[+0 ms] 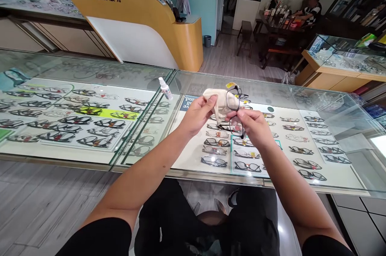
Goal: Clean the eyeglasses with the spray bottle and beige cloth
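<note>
My left hand (197,115) is closed on a cream cloth (223,101), pinched between thumb and fingers. The cloth spreads toward the right and lies against the upper lens of a pair of dark-framed glasses (236,126). My right hand (255,125) grips these glasses near their middle, one lens above the fingertips and the other below. A yellow tag (231,85) shows at their upper end. Both hands are raised over the glass display counter (187,167). A small white spray bottle (165,89) stands on the counter, left of my left hand.
Rows of glasses (214,161) lie under the counter's glass, with more in the left case (90,111). Beyond stands a yellow cashier desk (188,43). Two people sit at a dark table (279,23) at the back right, near another display case (340,67).
</note>
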{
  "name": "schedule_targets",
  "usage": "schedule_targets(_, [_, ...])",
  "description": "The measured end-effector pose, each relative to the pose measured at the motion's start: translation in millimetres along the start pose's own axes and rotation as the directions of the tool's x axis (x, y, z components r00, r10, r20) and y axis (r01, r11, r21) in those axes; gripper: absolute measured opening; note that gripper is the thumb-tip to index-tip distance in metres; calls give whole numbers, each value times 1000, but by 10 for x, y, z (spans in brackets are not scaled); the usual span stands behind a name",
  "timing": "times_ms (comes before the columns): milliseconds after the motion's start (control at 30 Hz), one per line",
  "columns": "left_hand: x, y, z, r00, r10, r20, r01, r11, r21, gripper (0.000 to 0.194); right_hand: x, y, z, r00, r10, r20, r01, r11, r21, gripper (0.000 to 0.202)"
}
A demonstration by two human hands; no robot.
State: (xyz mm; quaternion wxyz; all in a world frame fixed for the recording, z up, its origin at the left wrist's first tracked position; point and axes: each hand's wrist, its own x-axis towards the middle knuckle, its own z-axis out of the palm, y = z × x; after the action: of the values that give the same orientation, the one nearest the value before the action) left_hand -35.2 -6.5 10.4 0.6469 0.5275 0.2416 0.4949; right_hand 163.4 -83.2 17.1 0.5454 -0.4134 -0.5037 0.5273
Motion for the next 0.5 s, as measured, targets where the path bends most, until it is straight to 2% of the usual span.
schedule_targets(67, [-19,-16,-39,979,188,-74,-167,960,226,51,-7,-43,-3,998,37,-44,-34,996,80,42])
schedule_targets(100, [-30,-30,-60,956,284,-70,-242,903,355,48,-11,-66,1,997,53,-55,-47,993,108,43])
schedule_targets(133, [-38,-48,-84,931,365,-33,-306,825,476,45,-15,-87,7,996,64,-60,-56,990,126,44])
schedule_targets(200, [-41,-89,-137,875,471,111,-423,632,649,42,-25,-117,19,995,85,-56,-76,987,142,44])
schedule_targets(267, [-17,-134,-194,810,516,280,-531,441,723,44,-34,-127,28,992,116,-44,-108,982,155,45])
schedule_targets(333, [24,-172,-238,751,523,402,-605,302,737,46,-39,-123,34,989,143,-26,-136,975,175,46])
schedule_targets(400, [64,-196,-258,712,523,469,-643,218,734,47,-43,-114,45,987,161,8,-159,968,196,47])
schedule_targets(500, [95,-198,-239,683,520,512,-666,157,729,45,-48,-93,85,979,179,99,-196,959,205,51])
